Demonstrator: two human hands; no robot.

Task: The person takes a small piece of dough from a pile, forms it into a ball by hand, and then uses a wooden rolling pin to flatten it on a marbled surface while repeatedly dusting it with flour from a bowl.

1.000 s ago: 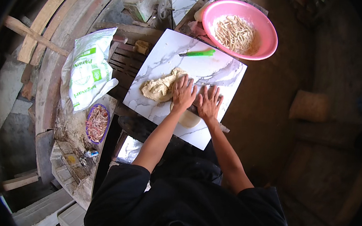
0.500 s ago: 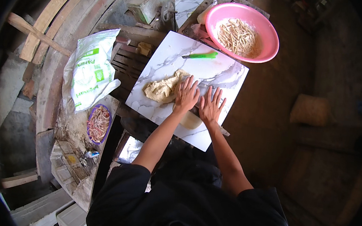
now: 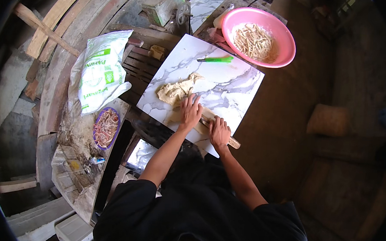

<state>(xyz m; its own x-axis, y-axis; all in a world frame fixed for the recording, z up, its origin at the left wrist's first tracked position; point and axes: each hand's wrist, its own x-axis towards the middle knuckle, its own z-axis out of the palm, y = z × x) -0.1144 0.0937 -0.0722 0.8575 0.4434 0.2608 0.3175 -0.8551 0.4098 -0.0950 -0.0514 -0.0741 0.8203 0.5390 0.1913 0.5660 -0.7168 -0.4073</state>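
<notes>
My left hand [image 3: 190,112] and my right hand [image 3: 219,132] rest on a wooden rolling pin [image 3: 234,143], their fingers bent over it. It slants across the marble-patterned board [image 3: 242,97], one end jutting past the near right edge. A flattened strip of pale dough [image 3: 200,127] lies under the pin, partly hidden by my hands. Just beyond my left fingertips sits a rough lump of dough [image 3: 173,93]. Farther back on the board lies a knife with a bright green handle [image 3: 224,59].
A pink basin [image 3: 290,42] of cut dough strips stands at the far right. To the left lie a white-and-green sack [image 3: 99,74] and a purple-rimmed basket [image 3: 106,128] of reddish-white shreds. Wooden planks [image 3: 65,15] fill the far left; a tan bundle [image 3: 329,120] lies on the right.
Both hands have drawn back toward me. Their fingers, stretched out and spread before, are now bent over the rolling pin, and more of the dough strip shows.
</notes>
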